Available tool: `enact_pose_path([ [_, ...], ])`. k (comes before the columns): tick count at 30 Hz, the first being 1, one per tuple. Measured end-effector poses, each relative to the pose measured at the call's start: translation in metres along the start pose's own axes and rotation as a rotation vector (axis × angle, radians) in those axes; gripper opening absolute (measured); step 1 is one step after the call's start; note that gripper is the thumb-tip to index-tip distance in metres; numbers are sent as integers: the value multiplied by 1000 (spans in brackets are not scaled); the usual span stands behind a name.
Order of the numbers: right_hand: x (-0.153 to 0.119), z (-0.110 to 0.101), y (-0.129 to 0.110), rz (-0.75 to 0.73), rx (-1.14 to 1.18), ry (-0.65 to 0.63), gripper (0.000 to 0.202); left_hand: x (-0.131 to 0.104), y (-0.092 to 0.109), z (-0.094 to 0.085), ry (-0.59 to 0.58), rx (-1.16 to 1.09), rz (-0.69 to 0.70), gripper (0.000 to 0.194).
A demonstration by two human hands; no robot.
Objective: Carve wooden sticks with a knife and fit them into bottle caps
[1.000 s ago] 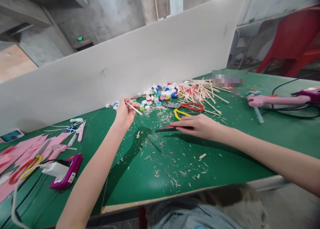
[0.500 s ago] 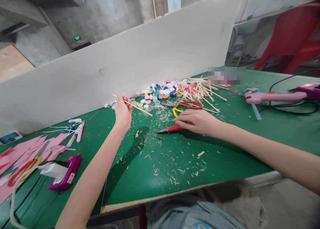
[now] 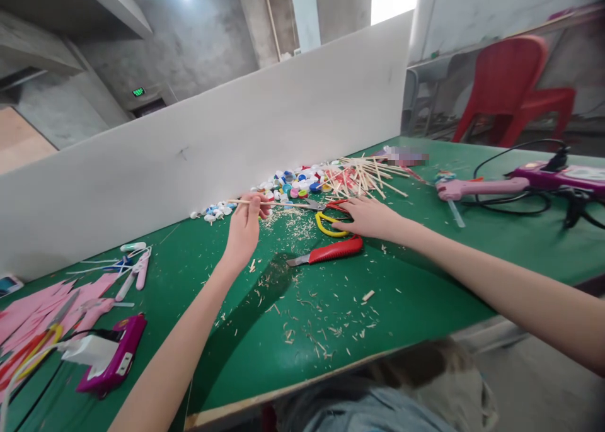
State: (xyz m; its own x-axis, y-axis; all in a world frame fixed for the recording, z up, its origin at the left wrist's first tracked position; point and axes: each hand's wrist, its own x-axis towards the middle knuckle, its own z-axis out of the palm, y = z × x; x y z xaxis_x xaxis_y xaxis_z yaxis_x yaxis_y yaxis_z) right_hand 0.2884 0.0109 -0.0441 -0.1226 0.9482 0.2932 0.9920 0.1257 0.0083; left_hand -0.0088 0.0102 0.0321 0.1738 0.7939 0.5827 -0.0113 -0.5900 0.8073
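Between closed fingers, my left hand [image 3: 247,221] holds a thin wooden stick [image 3: 288,204], which points right toward the scissors. My right hand [image 3: 366,218] is on the handles of the scissors [image 3: 332,232], with the yellow loop below its fingers and the red-orange one partly covered by them. The scissor blades point left. Just below them lies a red utility knife [image 3: 335,250], blade to the left. Wood shavings [image 3: 302,226] are scattered around. Behind the hands are a pile of bottle caps [image 3: 302,181] and a heap of wooden sticks [image 3: 368,175].
On the left of the green table [image 3: 265,369] are pink sheets [image 3: 33,306], other scissors, a purple power strip [image 3: 116,356] and cables. A pink glue gun [image 3: 482,187] lies at the right. A white partition [image 3: 212,142] stands behind; a red chair [image 3: 505,85] is beyond.
My right hand has moved from the red knife to the scissors, uncovering the knife's handle. The stick in my left hand has turned to nearly level. The camera view has shifted.
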Motion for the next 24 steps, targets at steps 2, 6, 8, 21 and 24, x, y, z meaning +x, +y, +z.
enact_pose_path([
  [2,4,-1,-2,-6,-7,-20,41,-5,5,5,-22,8,8,21],
  [6,7,-4,-6,-1,-16,-9,42,-14,15,13,-37,-5,10,19],
  [8,6,-5,-9,3,-7,10,43,-18,19,16,-55,-12,7,17],
  [21,10,-11,-3,152,476,-133,41,-43,-6,-8,67,-46,-120,23],
  [24,12,-18,3,155,658,-156,38,-39,-24,-13,105,-140,-191,28],
])
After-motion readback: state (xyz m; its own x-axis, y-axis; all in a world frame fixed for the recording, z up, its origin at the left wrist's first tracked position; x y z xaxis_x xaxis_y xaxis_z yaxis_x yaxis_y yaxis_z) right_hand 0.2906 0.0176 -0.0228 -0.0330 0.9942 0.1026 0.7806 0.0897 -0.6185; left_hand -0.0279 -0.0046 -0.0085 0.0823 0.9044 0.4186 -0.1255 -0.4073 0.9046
